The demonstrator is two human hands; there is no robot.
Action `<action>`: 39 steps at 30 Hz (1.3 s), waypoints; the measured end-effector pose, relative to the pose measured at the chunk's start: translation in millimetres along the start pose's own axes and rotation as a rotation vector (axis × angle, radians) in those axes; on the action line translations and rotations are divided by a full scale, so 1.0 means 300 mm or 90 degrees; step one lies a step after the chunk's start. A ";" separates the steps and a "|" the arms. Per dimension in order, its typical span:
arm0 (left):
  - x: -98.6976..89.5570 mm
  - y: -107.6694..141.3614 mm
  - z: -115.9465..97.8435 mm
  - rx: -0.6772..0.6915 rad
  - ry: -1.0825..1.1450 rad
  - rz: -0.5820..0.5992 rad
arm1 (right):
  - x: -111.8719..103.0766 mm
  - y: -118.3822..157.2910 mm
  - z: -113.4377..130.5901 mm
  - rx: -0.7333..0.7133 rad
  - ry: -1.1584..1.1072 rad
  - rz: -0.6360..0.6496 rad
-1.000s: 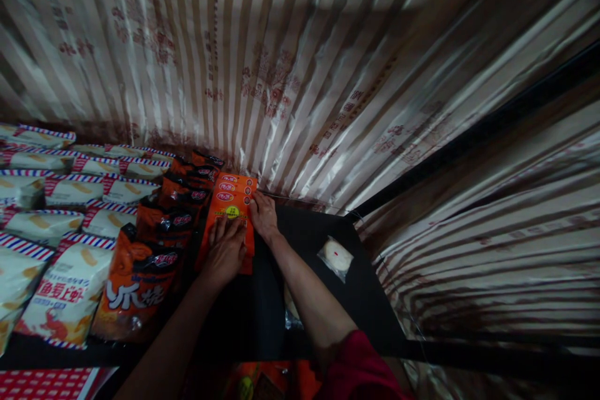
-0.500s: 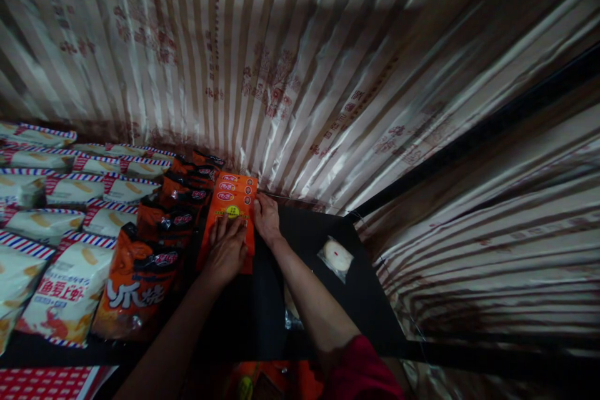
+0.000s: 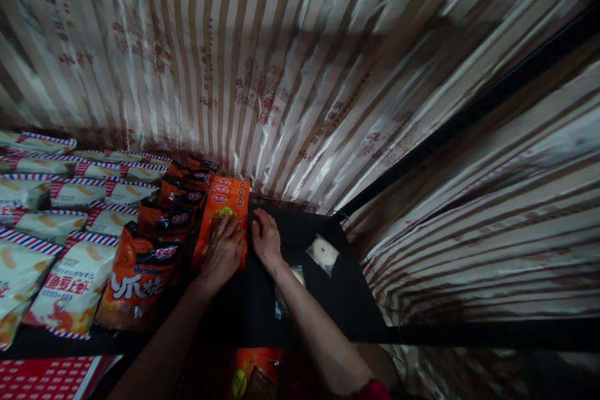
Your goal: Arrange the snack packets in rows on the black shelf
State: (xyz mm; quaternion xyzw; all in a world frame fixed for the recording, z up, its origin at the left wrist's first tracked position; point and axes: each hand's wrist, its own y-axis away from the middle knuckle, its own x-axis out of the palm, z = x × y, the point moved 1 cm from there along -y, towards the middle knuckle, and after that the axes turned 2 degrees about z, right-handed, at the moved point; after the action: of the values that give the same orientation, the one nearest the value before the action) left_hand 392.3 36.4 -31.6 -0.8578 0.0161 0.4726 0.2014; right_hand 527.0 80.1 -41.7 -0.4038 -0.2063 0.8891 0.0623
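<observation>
The right hand (image 3: 266, 239) has come off the orange packets (image 3: 230, 195), and is loosely curled, seemingly empty, just right of them. The packets lie under the left hand (image 3: 221, 253), its fingers laid flat, ungripping; that hand alone now seems to steady them.

Packets (image 3: 233, 205) on shelf (image 3: 337, 300), between snack bags (image 3: 135, 284) and wrapped disc (image 3: 325, 251).

A narrow strip of black shelf (image 3: 344, 300) separates my right grip (image 3: 267, 239) from the orange packets (image 3: 238, 212) under my left grip (image 3: 224, 244). Leftward, orange-and-black bags (image 3: 138, 281) block me; the striped sheet (image 3: 225, 106) walls off the back. Rightward, I can pass around the wrapped round piece (image 3: 323, 251), before the dark bar (image 3: 450, 128).
</observation>
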 end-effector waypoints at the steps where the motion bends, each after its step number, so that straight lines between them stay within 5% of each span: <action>1: 0.002 0.008 -0.007 0.021 0.012 -0.010 | -0.019 0.026 0.018 -0.005 -0.007 0.000; 6: 0.026 0.086 -0.061 0.106 0.079 -0.026 | -0.107 0.181 0.093 -0.009 -0.046 -0.003; 16: -0.005 0.297 -0.221 0.197 0.182 0.078 | -0.240 0.523 0.141 0.021 -0.090 -0.066; 27: 0.076 0.568 -0.283 0.191 0.290 0.090 | -0.237 0.806 0.109 0.094 -0.077 -0.075; 34: 0.118 0.647 -0.295 0.160 0.266 0.216 | -0.197 0.871 0.066 0.130 -0.022 0.119; 39: 0.163 0.655 -0.268 0.016 0.158 0.357 | -0.161 0.898 0.030 0.224 0.124 0.245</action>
State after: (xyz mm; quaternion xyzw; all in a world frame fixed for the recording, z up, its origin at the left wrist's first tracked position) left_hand 441.1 -164.9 -98.6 -0.8686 0.2827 0.4009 0.0700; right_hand 567.7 -180.6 -115.4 -0.5024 0.0389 0.8635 -0.0191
